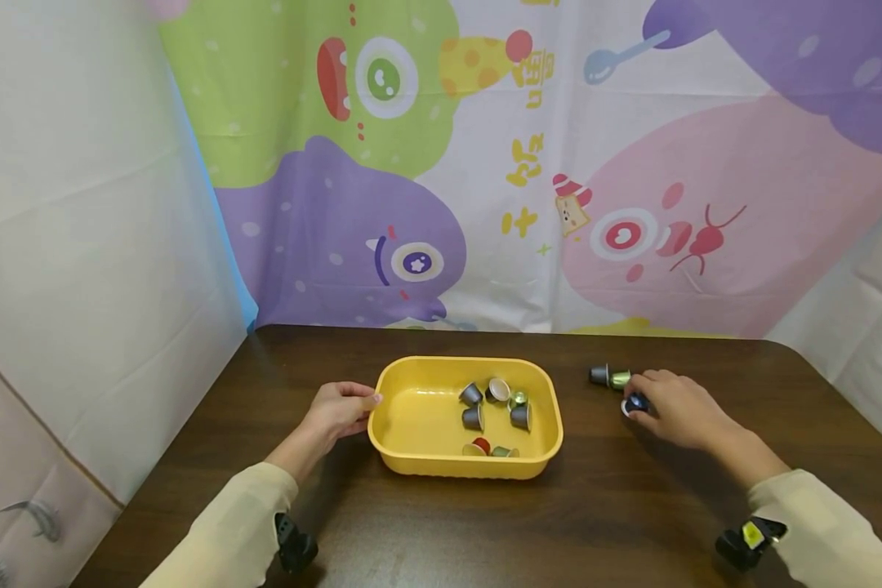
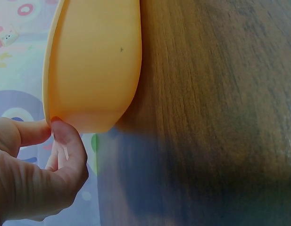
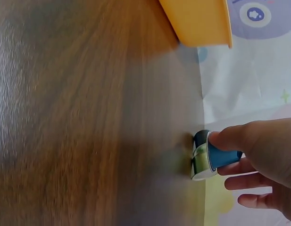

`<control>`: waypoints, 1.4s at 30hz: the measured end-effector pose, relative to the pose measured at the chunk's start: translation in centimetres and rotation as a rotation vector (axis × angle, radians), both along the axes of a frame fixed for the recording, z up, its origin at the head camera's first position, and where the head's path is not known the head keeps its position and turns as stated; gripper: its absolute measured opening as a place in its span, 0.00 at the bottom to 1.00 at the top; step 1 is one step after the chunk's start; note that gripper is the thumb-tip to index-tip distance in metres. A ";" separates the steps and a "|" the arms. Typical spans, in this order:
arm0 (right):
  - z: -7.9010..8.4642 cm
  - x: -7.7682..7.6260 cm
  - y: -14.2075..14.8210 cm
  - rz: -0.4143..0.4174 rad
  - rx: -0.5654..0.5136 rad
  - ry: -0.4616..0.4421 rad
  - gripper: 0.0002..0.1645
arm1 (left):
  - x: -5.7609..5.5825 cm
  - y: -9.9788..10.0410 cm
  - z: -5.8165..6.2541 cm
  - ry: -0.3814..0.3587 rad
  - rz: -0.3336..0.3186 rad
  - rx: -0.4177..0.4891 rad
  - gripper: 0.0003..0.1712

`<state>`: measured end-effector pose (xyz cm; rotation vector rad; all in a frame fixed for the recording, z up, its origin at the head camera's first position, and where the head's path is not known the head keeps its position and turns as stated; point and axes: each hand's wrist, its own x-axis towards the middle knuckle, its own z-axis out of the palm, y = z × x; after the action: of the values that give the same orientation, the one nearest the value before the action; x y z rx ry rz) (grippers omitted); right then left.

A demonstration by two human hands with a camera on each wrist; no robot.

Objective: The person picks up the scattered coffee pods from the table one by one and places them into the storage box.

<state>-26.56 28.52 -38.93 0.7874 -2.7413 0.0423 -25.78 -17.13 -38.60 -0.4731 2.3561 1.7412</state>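
A yellow plastic basin (image 1: 463, 468) stands on the table, and my left hand (image 1: 338, 410) pinches its left rim between thumb and fingers. The left wrist view shows that grip at the basin's (image 2: 95, 70) corner. Several coffee capsules lie inside, among them a grey capsule (image 1: 473, 418), a red capsule (image 1: 481, 445) and a bright green capsule (image 1: 518, 398). To the right of the basin, my right hand (image 1: 679, 410) holds a dark blue coffee capsule (image 3: 222, 157) between thumb and fingers. Just beyond it lie a green capsule (image 1: 621, 380) and a dark grey capsule (image 1: 599, 375), end to end.
The brown wooden table (image 1: 441, 531) extends around the basin. Behind it hangs a cloth (image 1: 514, 269) printed with cartoon monsters. Pale sheets (image 1: 103, 204) hang at the sides. A black wrist device (image 1: 294, 543) sits on each sleeve.
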 end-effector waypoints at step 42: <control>1.6 1.0 -2.6 0.072 0.003 0.153 0.14 | 0.2 0.0 0.1 0.007 -0.009 0.003 0.14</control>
<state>-25.52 25.89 -37.33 0.8527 -2.5698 -0.0076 -25.60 -17.11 -38.49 -0.4555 2.3560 1.7451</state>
